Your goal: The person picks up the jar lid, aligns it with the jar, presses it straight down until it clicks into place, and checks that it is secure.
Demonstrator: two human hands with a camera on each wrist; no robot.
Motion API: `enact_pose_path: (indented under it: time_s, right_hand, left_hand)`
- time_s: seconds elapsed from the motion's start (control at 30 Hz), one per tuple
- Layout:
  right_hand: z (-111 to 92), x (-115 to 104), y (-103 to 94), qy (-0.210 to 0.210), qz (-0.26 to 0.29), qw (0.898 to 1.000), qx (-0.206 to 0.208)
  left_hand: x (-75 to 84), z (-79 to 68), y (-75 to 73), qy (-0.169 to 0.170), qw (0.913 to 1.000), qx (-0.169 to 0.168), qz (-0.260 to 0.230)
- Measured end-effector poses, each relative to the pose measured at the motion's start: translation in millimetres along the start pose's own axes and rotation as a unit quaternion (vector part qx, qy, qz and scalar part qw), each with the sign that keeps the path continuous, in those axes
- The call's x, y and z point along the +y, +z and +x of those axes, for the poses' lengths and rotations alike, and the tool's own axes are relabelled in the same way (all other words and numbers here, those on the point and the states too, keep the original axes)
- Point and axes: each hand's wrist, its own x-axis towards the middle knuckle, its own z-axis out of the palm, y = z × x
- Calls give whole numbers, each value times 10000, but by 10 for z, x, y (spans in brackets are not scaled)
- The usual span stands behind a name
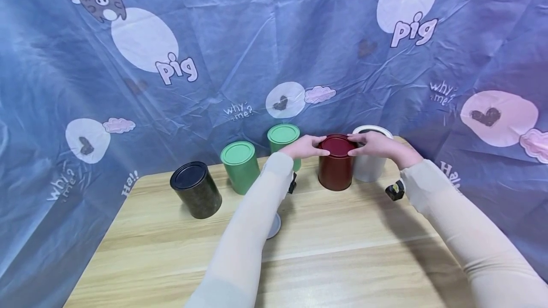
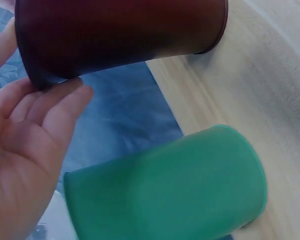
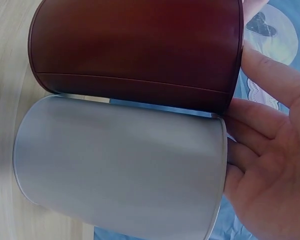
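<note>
A dark red can [image 1: 336,173] with a dark red lid [image 1: 338,145] on it stands upright on the table. From its left side my left hand [image 1: 305,147] holds the top rim, thumb in front and fingers behind; the left wrist view shows the fingertips [image 2: 80,95] at the rim. My right hand [image 1: 376,148] holds the same rim from the right, its palm over the grey-white can [image 1: 368,168] close beside. In the right wrist view, some right fingers pass behind that can's upper edge. A green can [image 2: 165,187] stands left of the red one.
Another green can [image 1: 241,170] and a black can [image 1: 197,190], both lidded, stand to the left. A pale grey disc [image 1: 274,226] lies on the wooden table [image 1: 342,260], partly hidden by my left forearm. A blue patterned cloth [image 1: 239,37] hangs behind the table.
</note>
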Motion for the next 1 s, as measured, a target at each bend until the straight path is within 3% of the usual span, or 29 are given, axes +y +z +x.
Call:
enact_pose_path:
  time_s: [0.23,0.47,1.0]
  right_hand:
    - [23,-10,-9,82,159,9998,3]
    - [20,-26,-38,159,151,9998,28]
    - [-6,-40,-19,171,5,9998,-68]
  left_hand:
    - [103,-6,-56,-342,9988,-42,351]
    - [190,8,-91,-455,9978,-46,477]
    - [144,-41,-7,-468,9987,136,116]
